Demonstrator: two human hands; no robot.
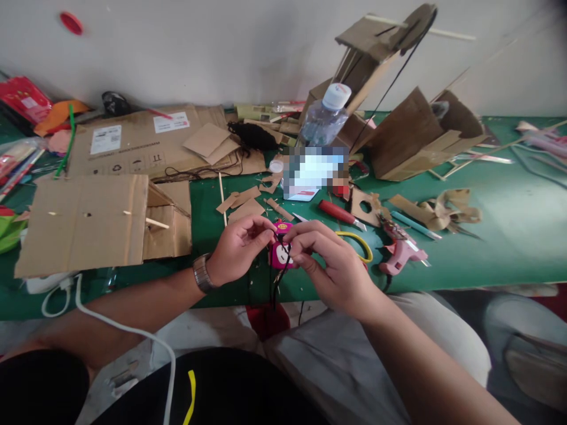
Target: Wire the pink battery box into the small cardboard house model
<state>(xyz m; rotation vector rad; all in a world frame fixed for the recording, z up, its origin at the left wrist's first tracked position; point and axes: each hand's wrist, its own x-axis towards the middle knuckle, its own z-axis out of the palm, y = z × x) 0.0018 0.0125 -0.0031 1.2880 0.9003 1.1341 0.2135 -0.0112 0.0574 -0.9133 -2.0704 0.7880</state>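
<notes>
Both hands meet over the front edge of the green table (500, 236). My left hand (241, 248), a watch on its wrist, pinches a black cord (271, 271) between thumb and forefinger. Just to the right, my right hand (330, 260) grips the same cord with its fingertips. Two strands cross between the hands and hang below the table edge. Behind the cord lies a magenta tape measure (282, 255) with a white face, partly hidden by the fingers. Yellow-handled scissors (365, 251) lie behind my right hand, partly covered by it.
A cardboard box (84, 224) with a stick through it stands at left. Farther right are a pink glue gun (404, 251), a red-handled tool (339, 213) and cardboard scraps (248, 209). A plastic bottle (323, 121) and a tall cardboard structure (367, 41) rise behind. A white cable (133, 327) crosses my left arm.
</notes>
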